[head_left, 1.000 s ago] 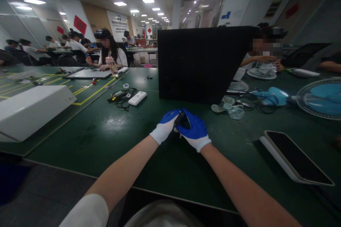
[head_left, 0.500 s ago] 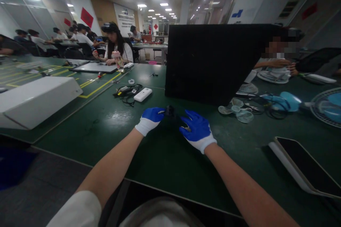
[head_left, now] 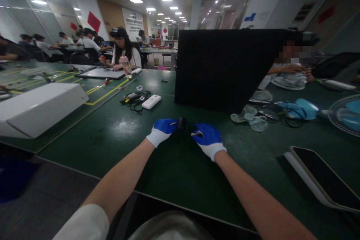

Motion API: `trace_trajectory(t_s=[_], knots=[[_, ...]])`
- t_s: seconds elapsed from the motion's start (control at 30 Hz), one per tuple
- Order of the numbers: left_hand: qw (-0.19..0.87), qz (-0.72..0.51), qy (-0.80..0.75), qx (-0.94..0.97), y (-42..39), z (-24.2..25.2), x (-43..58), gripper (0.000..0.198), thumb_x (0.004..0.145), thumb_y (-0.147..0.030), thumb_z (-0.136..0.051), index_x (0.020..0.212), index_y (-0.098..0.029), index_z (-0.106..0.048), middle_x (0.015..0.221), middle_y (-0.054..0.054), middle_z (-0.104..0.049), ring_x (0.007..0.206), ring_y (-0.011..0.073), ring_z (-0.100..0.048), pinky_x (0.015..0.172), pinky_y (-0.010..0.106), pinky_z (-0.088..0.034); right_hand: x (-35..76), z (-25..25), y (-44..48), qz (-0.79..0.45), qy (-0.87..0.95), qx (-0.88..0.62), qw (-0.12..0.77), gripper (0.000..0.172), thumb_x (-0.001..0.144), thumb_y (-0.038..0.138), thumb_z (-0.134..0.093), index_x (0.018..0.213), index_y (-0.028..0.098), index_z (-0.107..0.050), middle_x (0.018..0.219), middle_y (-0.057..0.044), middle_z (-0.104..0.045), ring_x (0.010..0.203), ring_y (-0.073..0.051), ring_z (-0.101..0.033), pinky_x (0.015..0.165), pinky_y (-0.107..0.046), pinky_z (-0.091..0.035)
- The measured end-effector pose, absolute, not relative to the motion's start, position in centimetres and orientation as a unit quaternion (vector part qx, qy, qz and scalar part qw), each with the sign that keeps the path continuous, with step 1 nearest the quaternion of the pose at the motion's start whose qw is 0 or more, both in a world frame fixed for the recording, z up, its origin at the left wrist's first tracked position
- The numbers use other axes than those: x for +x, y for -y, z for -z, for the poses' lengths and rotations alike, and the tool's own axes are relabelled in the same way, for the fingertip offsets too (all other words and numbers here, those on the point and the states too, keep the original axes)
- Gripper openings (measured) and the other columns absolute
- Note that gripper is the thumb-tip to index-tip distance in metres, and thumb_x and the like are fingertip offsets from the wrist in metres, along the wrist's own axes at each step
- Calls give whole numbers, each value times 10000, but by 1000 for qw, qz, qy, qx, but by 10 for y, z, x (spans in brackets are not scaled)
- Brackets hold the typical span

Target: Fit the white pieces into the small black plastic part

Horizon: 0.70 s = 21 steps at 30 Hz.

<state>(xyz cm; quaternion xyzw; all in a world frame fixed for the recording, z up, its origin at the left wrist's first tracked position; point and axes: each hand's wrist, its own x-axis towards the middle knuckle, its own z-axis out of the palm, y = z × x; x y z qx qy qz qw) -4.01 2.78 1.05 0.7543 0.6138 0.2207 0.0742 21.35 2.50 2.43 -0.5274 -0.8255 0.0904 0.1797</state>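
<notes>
My left hand (head_left: pixel 162 130), in a blue-and-white work glove, is closed on a small black object (head_left: pixel 182 124) whose kind I cannot make out. It is held just above the green table, in front of a large black panel. My right hand (head_left: pixel 208 138), gloved the same way, is just to the right of that object, apart from it. Its thumb and fingers curl toward each other in a pinch; anything between the tips is too small or dark to tell.
Behind my hands rises the black panel (head_left: pixel 216 71). A white box (head_left: pixel 42 107), a white power bank (head_left: pixel 151 101) and black cables (head_left: pixel 134 99) lie to the left. Clear fan blades (head_left: pixel 250 118) and a phone (head_left: pixel 323 176) are on the right. Other people sit beyond.
My right hand's fingers were spread and have now curled in toward the thumb. My left hand with the small black object has shifted slightly right and toward me.
</notes>
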Motion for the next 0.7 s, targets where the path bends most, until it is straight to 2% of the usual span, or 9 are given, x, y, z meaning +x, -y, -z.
trace_trajectory(t_s=[0.07, 0.17, 0.37, 0.57, 0.7], knots=[[93, -221, -602, 762, -27, -8, -36, 319, 967, -282, -523, 1182, -279, -759, 1147, 61, -775, 1057, 243, -717, 955, 354, -537, 217, -29, -23, -112, 803, -521, 267, 295, 926, 444, -595, 888, 214, -775, 1404, -90, -642, 1365, -310, -513, 1138, -549, -359], [127, -242, -577, 769, -23, -4, -29, 313, 952, -256, -544, 1176, -274, -762, 1143, 44, -780, 1056, 232, -719, 976, 346, -536, 217, -36, -17, -133, 778, -497, 361, 257, 926, 411, -609, 934, 219, -780, 1428, -84, -623, 1369, -297, -511, 1140, -545, -373], [175, -334, -498, 781, -14, 0, -18, 272, 927, -226, -572, 1092, -247, -788, 1110, 36, -791, 1020, 217, -735, 965, 345, -556, 212, -36, -9, -167, 803, -447, 356, 208, 919, 352, -630, 935, 247, -808, 1481, -56, -579, 1427, -306, -446, 1191, -577, -306], [223, -394, -452, 769, -16, 13, -14, 225, 910, -246, -623, 1057, -231, -793, 1076, 41, -798, 1009, 225, -745, 963, 377, -575, 212, -29, -9, -243, 767, -461, 374, 236, 918, 338, -623, 1073, 259, -782, 1461, -47, -597, 1363, -281, -523, 1158, -544, -388], [237, -399, -435, 771, -18, 18, -13, 220, 902, -224, -635, 1056, -216, -793, 1057, 53, -801, 988, 228, -753, 956, 390, -584, 211, -26, -12, -232, 733, -522, 369, 209, 843, 339, -699, 987, 215, -787, 1439, -85, -610, 1332, -312, -549, 1147, -547, -402]])
